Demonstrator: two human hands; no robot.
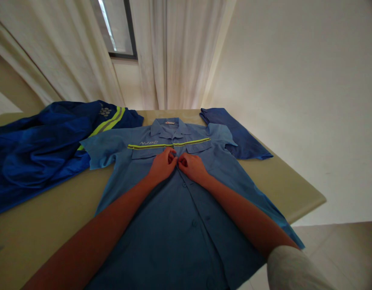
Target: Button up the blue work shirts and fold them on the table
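A light blue short-sleeved work shirt (180, 209) with a yellow reflective chest stripe lies flat, front up, on a beige table (53, 217). My left hand (162, 164) and my right hand (192, 166) meet at the shirt's button placket just below the stripe. Both hands are closed in a pinch on the placket fabric, fingertips almost touching. Buttons lower down the placket show fastened.
A dark blue garment (41, 153) with a yellow-grey reflective band is heaped on the table's left. Another folded blue cloth (234, 129) lies at the back right. White curtains (174, 52) and a window hang behind. The table's right edge (306, 205) drops to a tiled floor.
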